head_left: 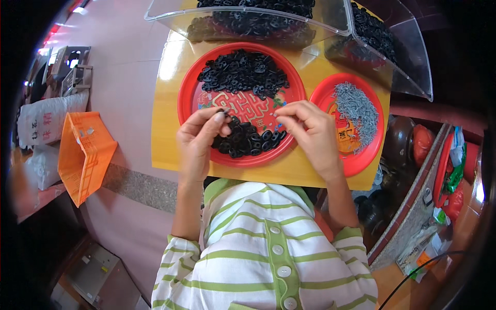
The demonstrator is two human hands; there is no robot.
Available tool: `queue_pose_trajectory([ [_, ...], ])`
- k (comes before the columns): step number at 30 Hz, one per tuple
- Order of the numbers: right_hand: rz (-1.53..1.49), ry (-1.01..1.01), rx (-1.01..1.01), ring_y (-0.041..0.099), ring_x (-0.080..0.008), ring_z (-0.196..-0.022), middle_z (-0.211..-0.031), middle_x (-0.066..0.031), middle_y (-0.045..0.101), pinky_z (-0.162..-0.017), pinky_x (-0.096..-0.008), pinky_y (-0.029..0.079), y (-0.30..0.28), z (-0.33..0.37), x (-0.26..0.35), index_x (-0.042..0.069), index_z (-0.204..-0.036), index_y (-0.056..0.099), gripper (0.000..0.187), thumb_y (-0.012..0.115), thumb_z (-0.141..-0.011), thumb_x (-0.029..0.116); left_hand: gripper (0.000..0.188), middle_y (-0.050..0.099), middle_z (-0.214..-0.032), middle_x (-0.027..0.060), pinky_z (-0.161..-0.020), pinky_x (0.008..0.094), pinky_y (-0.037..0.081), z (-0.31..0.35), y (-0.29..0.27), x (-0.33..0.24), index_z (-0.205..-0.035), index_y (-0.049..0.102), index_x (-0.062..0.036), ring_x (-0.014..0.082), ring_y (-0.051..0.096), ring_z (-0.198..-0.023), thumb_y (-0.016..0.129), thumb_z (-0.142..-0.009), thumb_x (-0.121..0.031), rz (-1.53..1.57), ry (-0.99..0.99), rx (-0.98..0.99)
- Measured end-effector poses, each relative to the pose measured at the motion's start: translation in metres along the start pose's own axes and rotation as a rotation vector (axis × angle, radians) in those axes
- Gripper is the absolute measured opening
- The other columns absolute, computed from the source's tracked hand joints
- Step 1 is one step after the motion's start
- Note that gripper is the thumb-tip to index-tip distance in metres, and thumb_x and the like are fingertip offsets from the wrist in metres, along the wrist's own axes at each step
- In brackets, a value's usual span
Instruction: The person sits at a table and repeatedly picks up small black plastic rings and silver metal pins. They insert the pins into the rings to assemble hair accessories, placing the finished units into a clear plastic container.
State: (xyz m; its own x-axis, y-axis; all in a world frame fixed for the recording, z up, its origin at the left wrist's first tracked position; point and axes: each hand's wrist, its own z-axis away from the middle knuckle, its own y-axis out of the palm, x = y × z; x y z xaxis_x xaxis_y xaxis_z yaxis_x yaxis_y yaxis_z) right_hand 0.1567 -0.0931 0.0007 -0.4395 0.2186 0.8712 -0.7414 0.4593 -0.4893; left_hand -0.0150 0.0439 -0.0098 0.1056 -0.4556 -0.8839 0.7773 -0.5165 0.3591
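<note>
My left hand (201,132) is over the left side of a round red tray (183,93), its thumb and finger pinched on a small black part (225,111). Over the tray's right side, my right hand (312,132) has its fingertips pressed together; anything between them is too small to name. On the tray lie a far pile of small black oval parts with holes (240,72) and a nearer pile of similar black parts (248,142). A smaller red plate (323,90), right of my right hand, carries a heap of thin grey pin-like pieces (359,116).
Two clear plastic bins, one straight ahead (248,11) and another at the far right (405,67), hold more black parts. The yellow table (165,134) ends close to my body. An orange crate (85,155) and white sacks (51,119) are off to the left.
</note>
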Motion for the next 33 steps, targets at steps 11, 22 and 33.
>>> queue_pose_trajectory([
  [11, 0.29, -0.239, 0.105, 0.056, -0.0269, -0.083, -0.086, -0.0096, 0.059, -0.072, -0.036, 0.045, 0.045, -0.014, 0.003, 0.002, -0.091, 0.061, 0.015, 0.065, -0.078, 0.009, 0.017, 0.063, -0.085, 0.0069, -0.065, 0.0198, 0.044, 0.007, -0.021, 0.003, -0.101, 0.062, 0.0038, 0.0086, 0.055, -0.07, 0.057, -0.088, -0.007, 0.005, 0.008, -0.058],
  [22, -0.817, 0.358, 0.092, 0.056, -0.0047, -0.068, -0.083, -0.0023, 0.063, -0.058, -0.018, 0.047, 0.023, -0.013, 0.006, 0.0, -0.105, 0.062, 0.02, 0.06, -0.087, 0.01, 0.014, 0.064, -0.085, 0.007, -0.063, 0.0197, 0.046, 0.006, 0.01, 0.005, -0.097, 0.062, 0.0019, 0.0085, 0.058, -0.068, 0.059, -0.088, -0.007, 0.12, -0.098, 0.045],
  [33, -0.812, 0.294, -0.01, 0.056, -0.0041, -0.069, -0.082, -0.0017, 0.063, -0.056, -0.0184, 0.048, 0.018, -0.007, 0.009, 0.0, -0.106, 0.062, 0.02, 0.06, -0.087, 0.008, 0.013, 0.065, -0.079, 0.0063, -0.063, 0.0203, 0.047, -0.001, 0.029, 0.011, -0.097, 0.063, 0.0027, 0.0084, 0.059, -0.066, 0.06, -0.086, -0.004, 0.037, -0.07, 0.117],
])
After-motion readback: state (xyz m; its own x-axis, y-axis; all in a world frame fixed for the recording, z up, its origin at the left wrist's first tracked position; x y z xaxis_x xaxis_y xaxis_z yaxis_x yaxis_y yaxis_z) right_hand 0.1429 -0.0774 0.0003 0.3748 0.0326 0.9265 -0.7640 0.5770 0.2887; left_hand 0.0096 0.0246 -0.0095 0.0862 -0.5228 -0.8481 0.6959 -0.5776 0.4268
